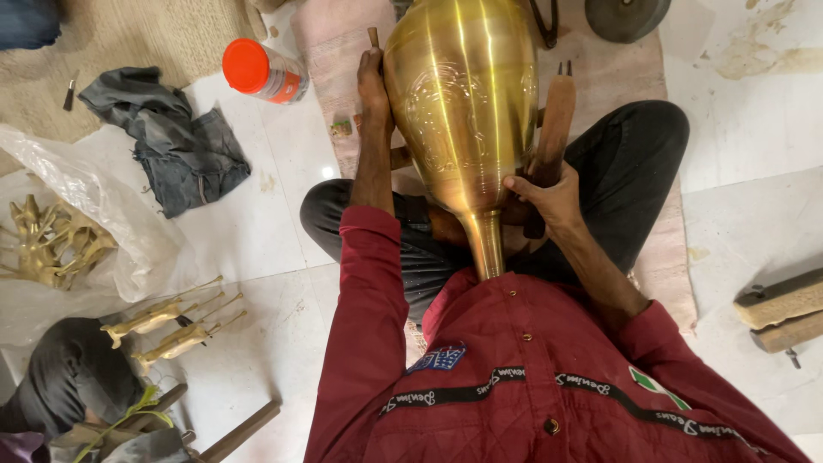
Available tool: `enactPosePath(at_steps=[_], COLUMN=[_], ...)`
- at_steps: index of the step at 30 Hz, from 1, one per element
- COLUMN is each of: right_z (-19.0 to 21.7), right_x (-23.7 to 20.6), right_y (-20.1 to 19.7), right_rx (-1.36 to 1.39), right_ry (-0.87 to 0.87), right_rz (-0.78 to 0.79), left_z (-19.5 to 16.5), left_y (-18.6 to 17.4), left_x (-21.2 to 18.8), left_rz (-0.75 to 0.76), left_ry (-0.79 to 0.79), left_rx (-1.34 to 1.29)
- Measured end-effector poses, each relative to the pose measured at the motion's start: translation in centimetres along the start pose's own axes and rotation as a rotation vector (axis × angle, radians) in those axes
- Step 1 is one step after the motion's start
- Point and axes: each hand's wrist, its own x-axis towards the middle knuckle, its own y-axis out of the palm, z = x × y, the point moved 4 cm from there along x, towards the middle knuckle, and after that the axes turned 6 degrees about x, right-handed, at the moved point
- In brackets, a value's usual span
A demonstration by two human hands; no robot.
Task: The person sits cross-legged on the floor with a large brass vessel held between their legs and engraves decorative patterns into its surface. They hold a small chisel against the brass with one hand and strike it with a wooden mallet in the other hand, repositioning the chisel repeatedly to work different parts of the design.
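A big polished brass vase [463,111] lies propped across the seated person's lap, its narrow neck pointing back toward the red jacket [514,377] and its engraved belly facing up. Judging by the raised pattern between the two grips, the step in hand looks like chasing or engraving the relief.

The left hand [374,86] is pressed flat against the vase's left flank, fingers closed round a slim tool [374,36] whose tip pokes out above the knuckles. The right hand [544,195] grips the lower end of a long wooden handle [553,129] lying along the vase's right flank, thumb touching the brass near the shoulder.

The next move probably calls for keeping the vase braced against rolling while the tool is brought onto the pattern.

Well left of the left hand lie a grey cloth [176,141], an orange-capped can [261,73] and small brass figures [171,330].
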Motion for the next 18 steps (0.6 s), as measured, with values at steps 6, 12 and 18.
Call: enactPosePath(at_steps=[6, 12, 18], right_z=[-0.8, 2.1, 5.9], right_x=[0.0, -3.6, -5.3], right_y=[-2.0, -5.7, -5.2], right_rx=[-0.145, -0.467, -1.037], right_ry=[0.043, -0.104, -0.433], right_rz=[-0.013, -0.004, 0.131], left_z=[-0.2, -3.8, -3.5], left_y=[-1.4, -4.1, 1.1], left_x=[0.4, -4.9, -10.6], left_rz=[-0.077, 0.026, 0.674], left_ry=[0.135, 0.620, 0.522], left_rx=[0.403, 0.423, 0.328])
